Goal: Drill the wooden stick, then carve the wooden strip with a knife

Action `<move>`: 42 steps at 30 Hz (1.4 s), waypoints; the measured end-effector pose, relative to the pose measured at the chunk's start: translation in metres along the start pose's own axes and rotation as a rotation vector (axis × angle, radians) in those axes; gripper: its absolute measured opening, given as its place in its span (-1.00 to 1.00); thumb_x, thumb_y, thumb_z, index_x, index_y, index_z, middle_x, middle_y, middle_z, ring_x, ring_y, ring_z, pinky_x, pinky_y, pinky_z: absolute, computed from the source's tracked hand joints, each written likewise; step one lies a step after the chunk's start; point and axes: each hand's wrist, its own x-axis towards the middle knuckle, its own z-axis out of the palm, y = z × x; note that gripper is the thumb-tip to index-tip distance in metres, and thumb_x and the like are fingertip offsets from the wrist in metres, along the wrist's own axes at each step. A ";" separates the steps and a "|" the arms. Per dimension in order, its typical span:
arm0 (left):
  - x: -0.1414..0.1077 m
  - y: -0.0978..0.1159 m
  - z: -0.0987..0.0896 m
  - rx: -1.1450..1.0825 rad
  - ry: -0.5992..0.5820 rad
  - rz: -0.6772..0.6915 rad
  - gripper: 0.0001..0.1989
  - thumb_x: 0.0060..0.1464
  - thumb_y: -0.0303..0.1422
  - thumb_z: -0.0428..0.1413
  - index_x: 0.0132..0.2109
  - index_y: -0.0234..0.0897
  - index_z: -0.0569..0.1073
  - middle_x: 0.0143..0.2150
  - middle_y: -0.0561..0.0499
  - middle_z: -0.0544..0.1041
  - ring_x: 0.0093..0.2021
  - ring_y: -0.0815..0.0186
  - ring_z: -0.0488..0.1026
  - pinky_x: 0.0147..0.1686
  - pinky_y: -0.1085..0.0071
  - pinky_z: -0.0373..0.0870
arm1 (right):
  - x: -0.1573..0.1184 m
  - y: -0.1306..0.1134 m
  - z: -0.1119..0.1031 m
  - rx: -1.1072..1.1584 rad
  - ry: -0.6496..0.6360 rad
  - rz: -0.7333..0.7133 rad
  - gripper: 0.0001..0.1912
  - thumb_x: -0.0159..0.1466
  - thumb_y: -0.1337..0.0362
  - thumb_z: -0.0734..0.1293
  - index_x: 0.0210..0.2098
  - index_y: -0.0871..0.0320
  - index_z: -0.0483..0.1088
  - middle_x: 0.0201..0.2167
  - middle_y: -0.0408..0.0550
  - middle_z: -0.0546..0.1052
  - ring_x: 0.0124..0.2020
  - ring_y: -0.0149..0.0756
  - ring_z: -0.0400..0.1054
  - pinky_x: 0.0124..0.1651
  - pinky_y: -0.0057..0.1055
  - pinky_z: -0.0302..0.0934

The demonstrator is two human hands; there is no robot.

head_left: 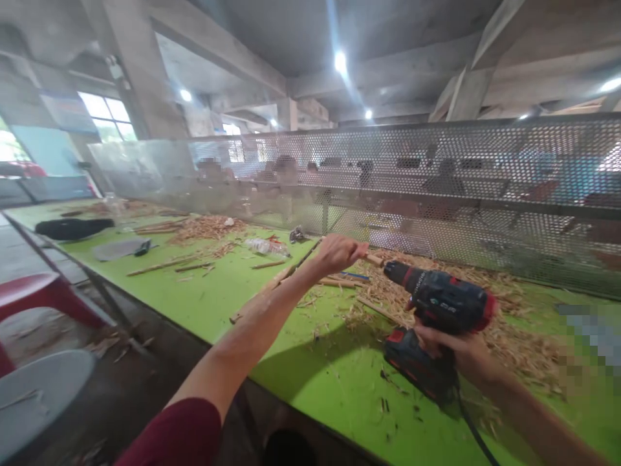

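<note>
My right hand (444,340) is wrapped round the handle of a black and red cordless drill (449,301), whose chuck points left. In line with the chuck is a short wooden stick (373,259); whether it sits in the chuck or only touches it, I cannot tell. My left hand (337,254) is closed round the stick's other end, and its fingers hide most of that part. Beneath the drill's battery runs a dark cord (473,421). Wood shavings (392,291) lie behind and below the stick on the green tabletop (310,369).
A perforated metal screen (436,175) runs along the table's back. Several sticks (165,264), a clear plastic bottle (266,246) and a black cloth-like item (74,228) lie to the left. A red stool (48,298) and a grey round stool (43,395) stand beside the table.
</note>
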 end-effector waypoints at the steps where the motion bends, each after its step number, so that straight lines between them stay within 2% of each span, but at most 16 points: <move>1: -0.002 -0.001 0.000 0.005 0.008 -0.016 -0.40 0.31 0.02 -0.19 -0.61 -0.19 0.25 -0.65 0.01 0.19 -0.58 0.33 -0.02 -0.43 0.27 -0.06 | -0.001 -0.003 0.000 -0.016 -0.004 0.013 -0.49 0.20 -0.11 0.46 -0.60 0.09 0.26 -0.67 -0.16 0.26 -0.60 -0.37 0.10 -0.45 -0.31 0.02; 4: -0.007 -0.005 -0.006 0.025 0.008 -0.040 -0.41 0.28 -0.02 -0.15 -0.65 -0.19 0.18 -0.67 0.04 0.11 -0.59 0.36 -0.08 -0.43 0.27 -0.10 | -0.004 -0.016 0.003 -0.072 -0.036 0.038 -0.51 0.18 -0.11 0.48 -0.56 0.11 0.30 -0.65 -0.17 0.27 -0.58 -0.37 0.12 -0.43 -0.31 0.04; 6: -0.008 -0.004 -0.012 0.061 0.002 -0.048 -0.41 0.29 -0.04 -0.16 -0.66 -0.20 0.19 -0.67 0.03 0.12 -0.60 0.36 -0.06 -0.43 0.28 -0.10 | -0.007 -0.024 0.006 -0.072 -0.051 0.033 -0.59 0.19 -0.08 0.48 -0.44 0.13 0.39 -0.64 -0.19 0.27 -0.58 -0.36 0.12 -0.41 -0.30 0.06; 8: -0.008 -0.002 -0.018 0.112 -0.001 -0.053 -0.41 0.29 -0.06 -0.18 -0.66 -0.20 0.20 -0.68 0.04 0.10 -0.60 0.36 -0.06 -0.43 0.29 -0.10 | -0.009 -0.028 0.009 -0.027 -0.055 0.025 -0.66 0.21 -0.02 0.46 -0.28 0.14 0.44 -0.65 -0.22 0.27 -0.58 -0.36 0.11 -0.41 -0.30 0.06; 11: -0.005 0.002 -0.023 0.155 0.005 -0.057 -0.41 0.28 -0.04 -0.18 -0.66 -0.18 0.19 -0.69 0.06 0.03 -0.60 0.35 -0.09 -0.43 0.29 -0.12 | -0.010 -0.028 0.015 0.059 -0.035 0.025 -0.70 0.21 0.06 0.45 -0.21 0.14 0.46 -0.65 -0.23 0.29 -0.59 -0.36 0.11 -0.43 -0.30 0.04; 14: -0.002 0.002 -0.023 0.155 0.000 -0.076 -0.42 0.27 -0.03 -0.18 -0.67 -0.17 0.16 -0.69 0.06 -0.01 -0.59 0.34 -0.12 -0.42 0.29 -0.12 | -0.008 -0.027 0.018 0.087 -0.010 0.019 -0.74 0.18 0.10 0.46 -0.27 0.13 0.45 -0.67 -0.23 0.30 -0.61 -0.37 0.10 -0.44 -0.30 0.03; 16: -0.002 0.001 -0.022 0.151 -0.006 -0.091 -0.42 0.27 -0.04 -0.17 -0.68 -0.16 0.13 -0.69 0.07 -0.04 -0.59 0.34 -0.13 -0.41 0.28 -0.12 | -0.007 -0.027 0.019 0.076 -0.001 0.013 -0.76 0.17 0.09 0.47 -0.39 0.11 0.42 -0.69 -0.23 0.30 -0.62 -0.37 0.10 -0.44 -0.31 0.05; 21: -0.007 -0.004 -0.017 0.144 -0.016 -0.110 -0.43 0.27 -0.09 -0.12 -0.69 -0.17 0.15 -0.69 0.07 -0.02 -0.59 0.34 -0.10 -0.40 0.28 -0.12 | -0.009 -0.032 0.024 0.052 -0.017 0.022 -0.62 0.16 0.07 0.45 -0.62 0.07 0.28 -0.70 -0.20 0.28 -0.61 -0.37 0.12 -0.41 -0.31 0.09; 24: -0.010 -0.006 -0.013 0.131 -0.012 -0.118 -0.44 0.26 -0.12 -0.10 -0.69 -0.17 0.18 -0.69 0.09 -0.04 -0.58 0.33 -0.10 -0.39 0.28 -0.13 | -0.010 -0.034 0.027 0.048 -0.031 0.024 -0.57 0.15 0.08 0.44 -0.67 0.06 0.21 -0.70 -0.18 0.28 -0.60 -0.37 0.12 -0.39 -0.30 0.10; 30: -0.010 -0.011 -0.006 0.142 -0.009 -0.119 -0.42 0.28 -0.13 -0.07 -0.71 -0.19 0.24 -0.70 0.10 -0.01 -0.60 0.35 -0.05 -0.40 0.29 -0.10 | -0.012 -0.030 0.029 0.102 -0.001 0.076 -0.70 0.14 0.09 0.44 -0.54 0.10 0.31 -0.71 -0.23 0.25 -0.62 -0.40 0.09 -0.43 -0.34 0.04; 38: -0.011 -0.011 -0.009 0.221 -0.056 -0.081 -0.39 0.33 -0.16 -0.15 -0.60 -0.29 0.49 -0.72 0.04 0.21 -0.62 0.36 0.05 -0.44 0.33 -0.01 | -0.012 -0.024 0.024 0.046 -0.001 0.038 -0.65 0.16 0.07 0.45 -0.55 0.10 0.29 -0.70 -0.24 0.26 -0.61 -0.41 0.10 -0.37 -0.33 0.11; 42: -0.012 -0.012 -0.010 0.268 -0.055 -0.064 -0.37 0.33 -0.18 -0.19 -0.59 -0.32 0.49 -0.70 0.00 0.28 -0.62 0.38 0.06 -0.46 0.34 -0.03 | -0.012 -0.025 0.025 0.067 -0.005 0.047 -0.73 0.14 0.07 0.44 -0.39 0.14 0.39 -0.70 -0.26 0.25 -0.62 -0.41 0.08 -0.41 -0.34 0.08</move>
